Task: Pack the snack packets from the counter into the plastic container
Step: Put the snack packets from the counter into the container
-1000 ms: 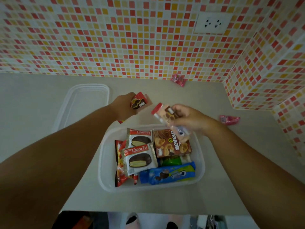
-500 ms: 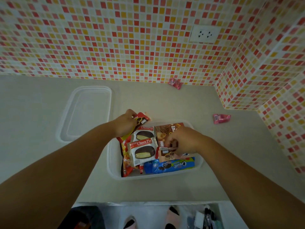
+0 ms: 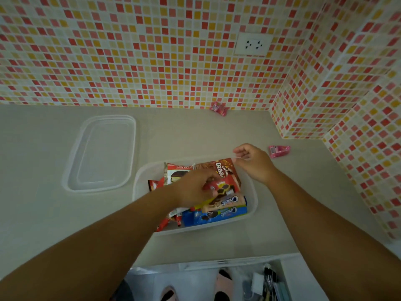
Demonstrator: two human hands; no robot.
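A clear plastic container [image 3: 252, 205] sits on the counter and holds several snack packets: a Choco Pie [image 3: 176, 170], a brown packet [image 3: 219, 167], a blue Cream-O pack [image 3: 219, 215] and a beige Cream-O pack [image 3: 225, 202]. My left hand [image 3: 195, 189] is inside the container, fingers closed on a small red packet [image 3: 223, 185] lying over the others. My right hand [image 3: 253, 161] hovers over the container's far right corner, fingers loosely curled and holding nothing. Two pink packets lie on the counter, one [image 3: 278, 151] right of my right hand, one [image 3: 219, 108] against the wall.
The container's clear lid [image 3: 104, 153] lies flat on the counter to the left. Tiled walls close the back and the right side, with a socket [image 3: 252, 44] on the back wall. The counter's front edge [image 3: 217, 260] runs below the container.
My left hand brought the red packet from behind the container down into it. My right hand set the beige Cream-O pack inside, let go and moved up toward the far right corner.
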